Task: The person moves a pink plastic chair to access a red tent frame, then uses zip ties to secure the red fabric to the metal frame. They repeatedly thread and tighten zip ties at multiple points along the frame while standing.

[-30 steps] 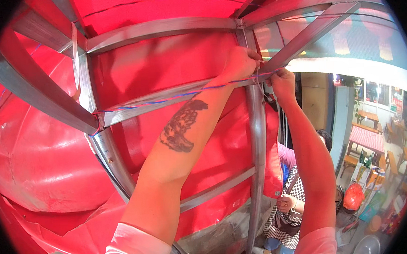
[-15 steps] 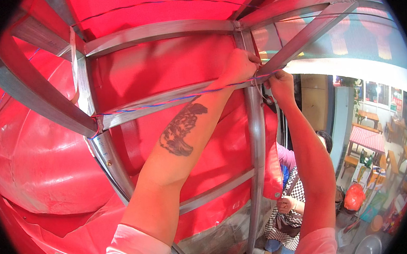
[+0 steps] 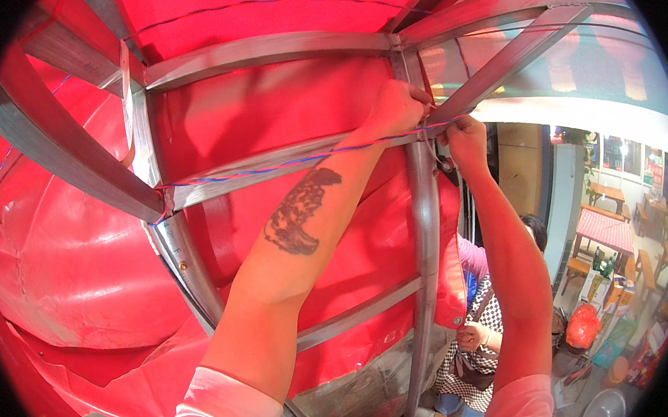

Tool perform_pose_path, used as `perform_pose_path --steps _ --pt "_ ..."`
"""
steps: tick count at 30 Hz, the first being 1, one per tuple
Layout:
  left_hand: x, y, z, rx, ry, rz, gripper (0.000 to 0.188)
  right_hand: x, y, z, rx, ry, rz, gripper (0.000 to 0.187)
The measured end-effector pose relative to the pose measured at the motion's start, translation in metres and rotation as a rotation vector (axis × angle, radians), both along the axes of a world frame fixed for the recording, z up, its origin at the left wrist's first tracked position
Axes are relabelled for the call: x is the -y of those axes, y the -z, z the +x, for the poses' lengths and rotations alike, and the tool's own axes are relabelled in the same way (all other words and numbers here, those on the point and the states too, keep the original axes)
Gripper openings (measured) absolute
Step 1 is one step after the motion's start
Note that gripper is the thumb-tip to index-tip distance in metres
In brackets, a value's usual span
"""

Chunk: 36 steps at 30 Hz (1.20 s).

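Note:
Both my arms reach up to a joint of the metal frame [image 3: 425,191]. My left hand [image 3: 398,109] is closed in a pinch at the upright post, above the crossbar; what its fingertips grip is too small to make out. Just right of the post, my right hand [image 3: 468,145] is closed too, its fingertips hidden against the joint and their hold unclear. A twisted red and blue wire [image 3: 270,167] runs along the crossbar, passes over my left forearm and reaches the joint between my hands. A thin pale strip hangs by the post there.
Red tarpaulin [image 3: 70,278] covers the far side of the frame. A slanted metal bar [image 3: 512,60] rises right from the joint. Below right, a person in a checkered apron [image 3: 466,368] stands near a red plastic bag [image 3: 583,326]; wooden tables [image 3: 603,230] stand beyond.
The whole view has shifted slightly, so the frame sits a little further right. Both hands stay closed at the same joint, with barely any movement.

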<state>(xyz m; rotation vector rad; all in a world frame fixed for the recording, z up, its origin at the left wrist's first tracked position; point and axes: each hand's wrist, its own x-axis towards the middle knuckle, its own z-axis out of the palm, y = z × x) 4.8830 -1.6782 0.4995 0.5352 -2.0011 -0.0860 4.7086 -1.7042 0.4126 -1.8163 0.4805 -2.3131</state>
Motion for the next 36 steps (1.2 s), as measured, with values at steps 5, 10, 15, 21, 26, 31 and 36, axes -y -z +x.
perform_pose_path --steps 5,10,15,21,26,31,36 --pt "0.001 0.000 0.002 0.002 0.035 0.010 0.029 0.001 0.001 -0.001 -0.024 0.013 0.001 0.020" --pt "-0.007 0.000 0.003 0.029 0.000 0.007 0.031 0.002 0.001 -0.001 -0.018 0.033 0.000 0.020" --pt "-0.011 -0.001 0.003 0.064 -0.077 -0.014 0.033 0.001 0.001 -0.002 -0.043 0.041 0.006 0.021" --pt "-0.005 -0.001 0.001 0.026 -0.030 0.006 0.033 0.000 0.001 0.000 -0.008 0.068 0.005 0.020" --pt "-0.006 -0.001 -0.001 0.051 -0.072 -0.007 0.034 -0.003 0.002 0.000 -0.043 0.026 -0.004 0.018" --pt "-0.010 -0.001 -0.002 0.051 -0.037 0.043 0.034 -0.006 0.001 -0.005 -0.091 -0.009 -0.001 0.019" --pt "-0.005 0.001 -0.002 0.074 -0.094 -0.074 0.035 -0.010 0.009 -0.013 -0.131 0.093 -0.016 0.023"
